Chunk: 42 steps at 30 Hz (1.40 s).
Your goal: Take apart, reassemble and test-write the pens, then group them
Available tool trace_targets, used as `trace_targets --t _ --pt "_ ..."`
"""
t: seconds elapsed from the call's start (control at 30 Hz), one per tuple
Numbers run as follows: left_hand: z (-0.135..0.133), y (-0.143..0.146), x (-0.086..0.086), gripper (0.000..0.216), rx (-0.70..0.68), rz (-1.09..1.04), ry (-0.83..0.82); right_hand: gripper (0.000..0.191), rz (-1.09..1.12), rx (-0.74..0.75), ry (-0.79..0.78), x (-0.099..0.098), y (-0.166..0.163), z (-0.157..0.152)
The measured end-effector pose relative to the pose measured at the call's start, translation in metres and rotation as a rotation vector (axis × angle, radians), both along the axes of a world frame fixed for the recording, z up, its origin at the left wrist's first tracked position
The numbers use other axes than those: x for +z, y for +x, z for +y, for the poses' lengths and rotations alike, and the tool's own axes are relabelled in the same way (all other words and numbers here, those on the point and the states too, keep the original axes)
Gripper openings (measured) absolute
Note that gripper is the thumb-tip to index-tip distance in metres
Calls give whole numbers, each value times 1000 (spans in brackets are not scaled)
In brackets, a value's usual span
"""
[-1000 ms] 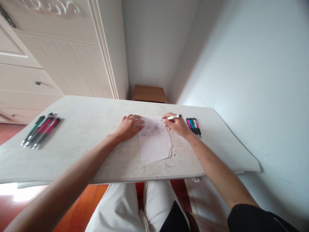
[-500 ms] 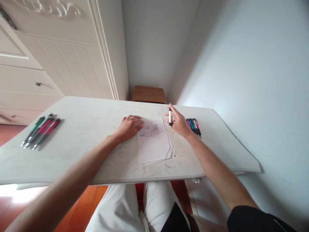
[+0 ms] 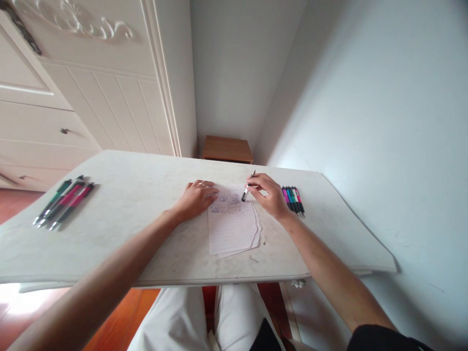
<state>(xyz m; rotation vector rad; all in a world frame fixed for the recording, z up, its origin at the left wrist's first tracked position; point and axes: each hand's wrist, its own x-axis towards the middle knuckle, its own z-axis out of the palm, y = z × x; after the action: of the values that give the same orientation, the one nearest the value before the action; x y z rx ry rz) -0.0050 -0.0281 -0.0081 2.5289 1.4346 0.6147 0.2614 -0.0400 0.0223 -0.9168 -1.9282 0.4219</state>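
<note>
A small stack of lined paper sheets (image 3: 232, 224) lies on the white table (image 3: 146, 214), its top part covered in blue scribbles. My left hand (image 3: 195, 197) rests flat on the paper's upper left edge, fingers spread, a ring on one finger. My right hand (image 3: 268, 195) pinches a black-and-white pen (image 3: 247, 186) tilted with its tip down over the upper right of the paper. Just right of that hand lies a row of several pens (image 3: 292, 200) in pink, teal and black.
Another group of several pens (image 3: 64, 202), green and pink, lies at the table's left end. A white panelled wardrobe (image 3: 91, 97) stands behind on the left. A brown wooden stand (image 3: 227, 148) sits in the far corner. A pale wall (image 3: 365, 122) runs close along the right.
My right hand turned the pen from writing grip to upright, then brought it tip-down over the paper again. The left hand stayed on the paper. The camera shifted slightly.
</note>
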Motion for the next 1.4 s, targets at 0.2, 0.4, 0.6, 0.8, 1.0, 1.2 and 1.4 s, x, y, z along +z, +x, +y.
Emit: trace_targets --t 0.2,0.4,0.6,0.8,1.0,1.2,1.4 --pt "-1 0 1 39 7 19 -4 12 -35 74 -25 7 -4 -5" --pt "0 -1 1 38 5 -1 -4 10 -44 140 -24 8 -2 -5" --pt "-1 -1 2 37 8 -11 -8 11 28 -18 -61 5 4 2" --pt "-2 -1 5 37 4 -3 -14 8 -112 -217 -122 7 18 11" --pt "-1 -1 3 38 -7 11 -8 14 -160 -188 -348 8 33 18" --pt "0 -2 2 38 -8 21 -1 35 433 94 -546 23 33 14" --pt "2 -3 -2 38 -15 22 17 44 693 265 -509 32 46 14"
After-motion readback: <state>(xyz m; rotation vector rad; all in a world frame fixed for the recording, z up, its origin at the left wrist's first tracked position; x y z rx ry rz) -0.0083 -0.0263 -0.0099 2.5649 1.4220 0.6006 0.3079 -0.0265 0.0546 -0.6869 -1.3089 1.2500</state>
